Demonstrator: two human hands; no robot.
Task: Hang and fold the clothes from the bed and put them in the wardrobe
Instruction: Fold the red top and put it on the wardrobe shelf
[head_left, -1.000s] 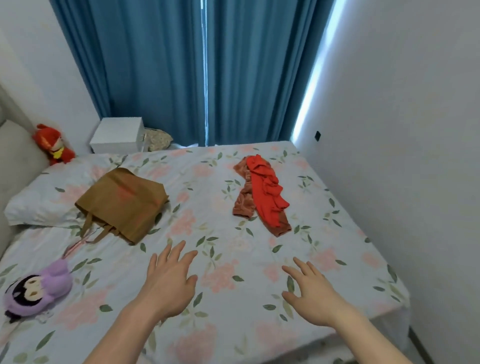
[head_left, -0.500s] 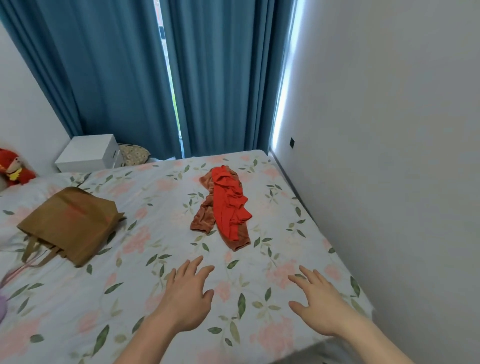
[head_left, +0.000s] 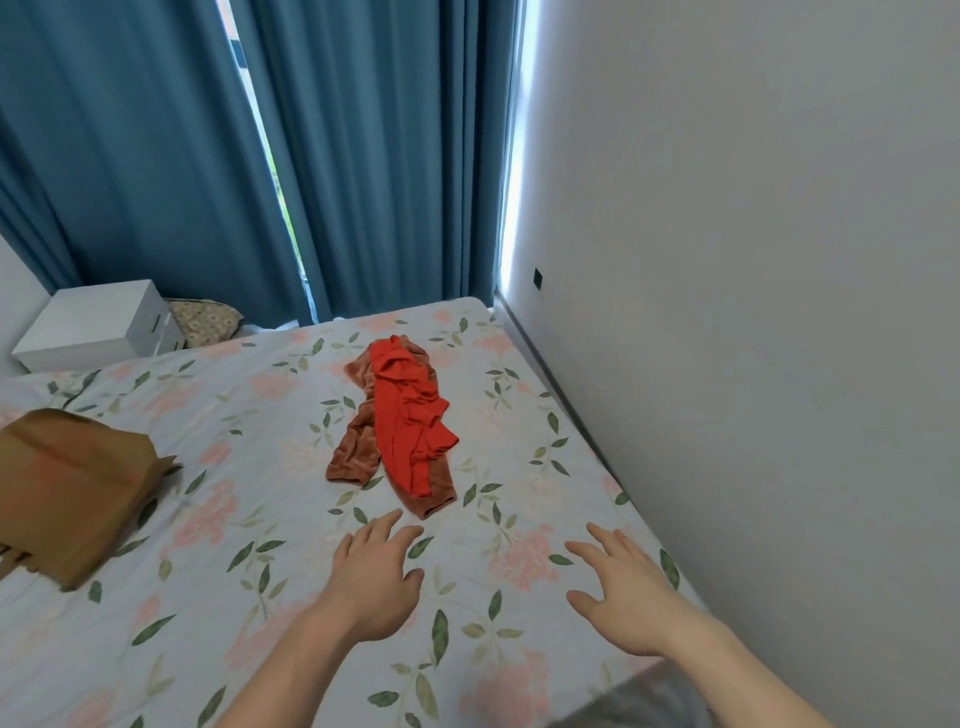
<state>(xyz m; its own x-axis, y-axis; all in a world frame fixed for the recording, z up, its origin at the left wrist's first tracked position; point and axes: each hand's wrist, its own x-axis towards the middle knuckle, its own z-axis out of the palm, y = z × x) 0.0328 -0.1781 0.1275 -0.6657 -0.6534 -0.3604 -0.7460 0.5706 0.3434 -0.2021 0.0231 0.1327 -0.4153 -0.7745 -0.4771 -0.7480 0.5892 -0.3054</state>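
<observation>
Both hands are held out above the bed (head_left: 519, 649) with fingers straight and loosely spread, nothing gripped: the left hand (head_left: 376, 574) is just short of the clothes (head_left: 402, 431), the right hand (head_left: 626, 592) further off towards the wall (head_left: 753, 312). The clothes, a red garment laid over a brown one, are bunched mid-bed. A clean pickup is probably best made by taking the red piece alone at its near hem, so the brown one is not dragged along. The bed is covered by a floral sheet; a brown bag (head_left: 67, 488) lies at the left, blue curtains (head_left: 363, 156) hang behind, and no wardrobe is seen
</observation>
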